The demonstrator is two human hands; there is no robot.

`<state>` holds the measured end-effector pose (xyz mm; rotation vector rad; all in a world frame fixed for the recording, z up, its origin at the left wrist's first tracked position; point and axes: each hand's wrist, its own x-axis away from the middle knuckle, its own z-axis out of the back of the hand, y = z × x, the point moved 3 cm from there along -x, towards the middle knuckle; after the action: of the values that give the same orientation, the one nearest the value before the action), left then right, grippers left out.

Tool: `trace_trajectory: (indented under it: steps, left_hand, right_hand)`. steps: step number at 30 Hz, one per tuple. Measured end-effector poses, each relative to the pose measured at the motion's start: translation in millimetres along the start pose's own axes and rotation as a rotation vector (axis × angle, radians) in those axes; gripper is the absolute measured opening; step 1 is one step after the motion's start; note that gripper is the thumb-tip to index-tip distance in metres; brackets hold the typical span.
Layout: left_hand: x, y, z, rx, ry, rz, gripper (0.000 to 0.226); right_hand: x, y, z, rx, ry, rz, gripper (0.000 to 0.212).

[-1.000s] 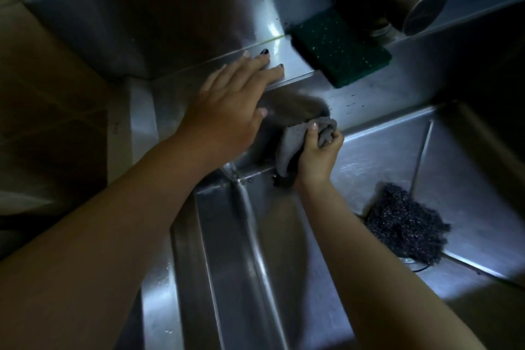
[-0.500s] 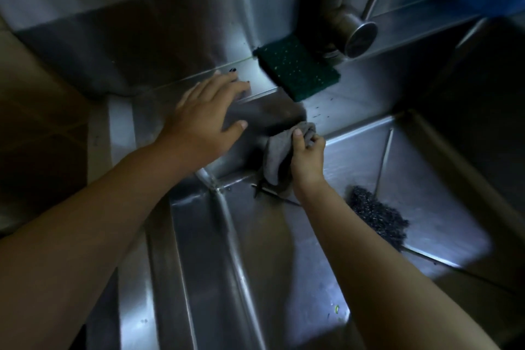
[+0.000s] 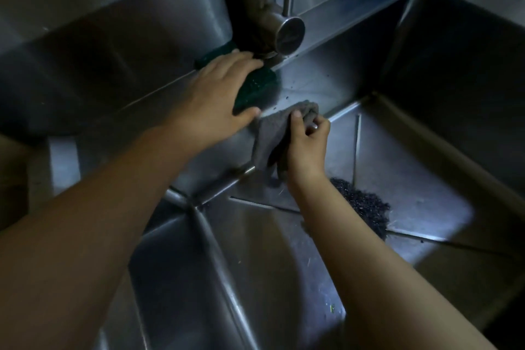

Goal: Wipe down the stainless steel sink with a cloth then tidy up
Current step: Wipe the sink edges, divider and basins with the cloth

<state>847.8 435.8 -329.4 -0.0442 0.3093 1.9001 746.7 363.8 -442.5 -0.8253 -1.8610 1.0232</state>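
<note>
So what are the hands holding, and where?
The right hand grips the cloth by its bunched top. The left hand lies on the sponge; a grip cannot be told.

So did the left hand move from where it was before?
Yes. The left hand slid right along the ledge toward the faucet; it now rests on the green sponge, which it was beside earlier. The right hand holds the cloth.

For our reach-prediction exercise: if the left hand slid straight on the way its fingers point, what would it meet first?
Probably the stainless steel faucet base: the left hand lies on the green scouring sponge, fingertips almost at it.
</note>
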Motion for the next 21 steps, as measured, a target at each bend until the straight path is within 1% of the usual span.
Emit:
trace_trajectory:
  steps: [3,7,13,15,18,21]
  left_hand:
    - [-1,-7,-5,0.001,0.045,-0.039,0.059]
    - [-2,-14,-8,0.031,0.064,-0.088,0.056]
    - [-2,-16,-9,0.036,0.073,-0.103,0.059]
    - [-3,-17,-8,0.04,0.082,-0.082,0.06]
    - [-2,-15,-7,0.028,0.09,-0.066,0.063]
    - [-2,-13,-9,0.016,0.082,-0.049,0.065]
  right_hand:
    - [6,-5,-23,-0.014,-0.03,0.066,0.015]
    - [16,-8,-50,-0.009,0.044,0.12,0.024]
    - [15,0,-49,0.089,0.065,0.222,0.035]
    - [7,9,-45,0.114,0.092,0.206,0.039]
    - [-9,30,-29,0.17,0.129,0.11,0.042]
    - [-22,49,-12,0.282,0.128,0.028,0.041]
